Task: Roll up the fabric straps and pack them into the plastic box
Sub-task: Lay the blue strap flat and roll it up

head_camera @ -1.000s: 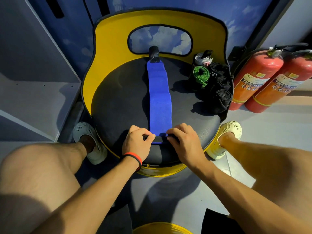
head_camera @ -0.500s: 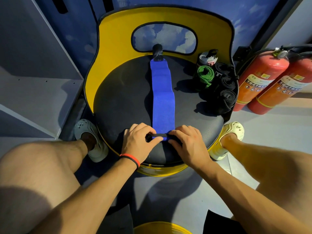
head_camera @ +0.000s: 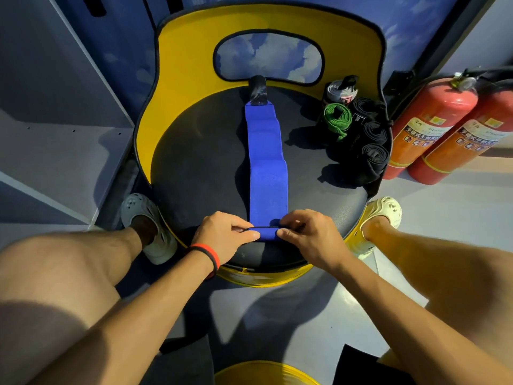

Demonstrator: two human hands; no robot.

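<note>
Black seat [head_camera: 200, 168], blue strap [head_camera: 268, 173] end now rolled (blue outside)

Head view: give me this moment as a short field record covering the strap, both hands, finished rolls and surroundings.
Strap: blue strap lies flat along the black seat, its near end rolled a turn or so.
Left: left grip, a bare hand, pinches the roll's left end.
Right: right grip pinches the right end.
Finished rolls: green roll, grey roll and black rolls at the seat's far right.
Box: cannot be made out.
Surroundings: two fire extinguishers right of the chair.
</note>
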